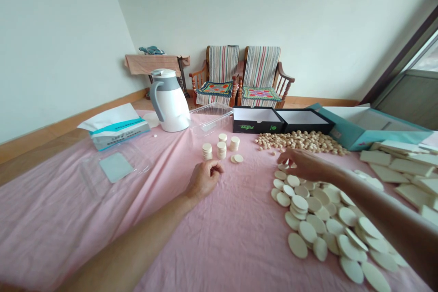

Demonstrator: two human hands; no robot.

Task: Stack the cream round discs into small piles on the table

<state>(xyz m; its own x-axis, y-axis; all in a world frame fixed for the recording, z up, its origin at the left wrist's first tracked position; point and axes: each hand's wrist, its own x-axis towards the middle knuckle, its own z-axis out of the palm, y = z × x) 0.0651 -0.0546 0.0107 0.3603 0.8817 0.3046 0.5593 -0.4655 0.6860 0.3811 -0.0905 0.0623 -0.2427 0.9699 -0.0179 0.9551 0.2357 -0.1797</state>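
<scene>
My left hand [204, 178] rests on the pink cloth with its fingers curled in, and nothing shows in it. Just beyond it stand several short stacks of pale round discs [221, 149], with a couple of loose discs [237, 159] lying to their right. On the right, a wide heap of the same thin discs [316, 223] is spread over the cloth. My right hand [303, 164] reaches over the far edge of this heap, its fingertips bent down onto a disc [283, 167]. The hand partly hides that disc.
Small round beige pieces [301, 140] lie behind my right hand. Further back are black boxes [258, 121], a teal box [376, 125] and a clear plastic tray [214, 116]. Rectangular slabs [407, 164] are piled far right. A white jug [173, 105] and tissue pack [118, 127] stand left.
</scene>
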